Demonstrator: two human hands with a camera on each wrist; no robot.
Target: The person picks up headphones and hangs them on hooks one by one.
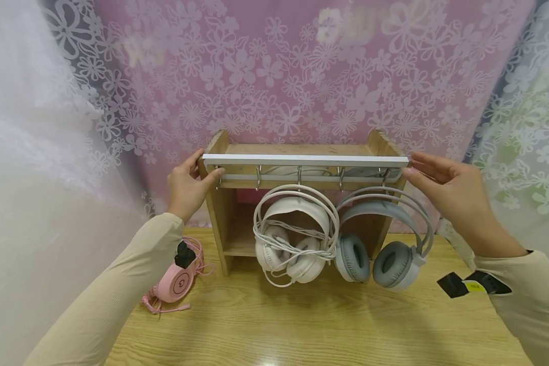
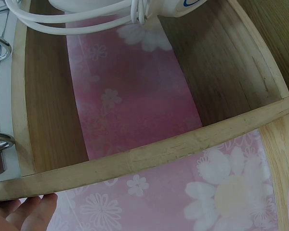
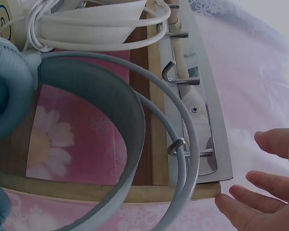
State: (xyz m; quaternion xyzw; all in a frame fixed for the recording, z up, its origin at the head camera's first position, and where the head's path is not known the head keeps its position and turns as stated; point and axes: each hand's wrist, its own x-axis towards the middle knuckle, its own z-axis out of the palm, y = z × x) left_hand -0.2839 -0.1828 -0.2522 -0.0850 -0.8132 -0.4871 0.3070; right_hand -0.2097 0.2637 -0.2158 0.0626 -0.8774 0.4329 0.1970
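Observation:
A silver hook rail [image 1: 302, 161] with several metal hooks runs across the front top of a small wooden shelf [image 1: 216, 229]. White headphones [image 1: 308, 267], with their cable wound round them, hang at the middle. To their right hang grey headphones [image 1: 395, 264], their band over the rightmost hook [image 3: 176, 146]. My left hand [image 1: 187, 192] grips the shelf's upper left corner, thumb on the rail's front and fingers [image 2: 36, 211] against the outer side. Beside the upper right corner is my right hand [image 1: 459, 201], its fingers spread; the right wrist view shows them around the corner without a grip.
Pink headphones [image 1: 176, 282] with a pink cable lie on the wood-grain table [image 1: 279, 325], left of the shelf. A pink curtain with white flowers [image 1: 274, 66] hangs close behind the shelf, and pale sheer fabric [image 1: 530, 112] hangs at the right.

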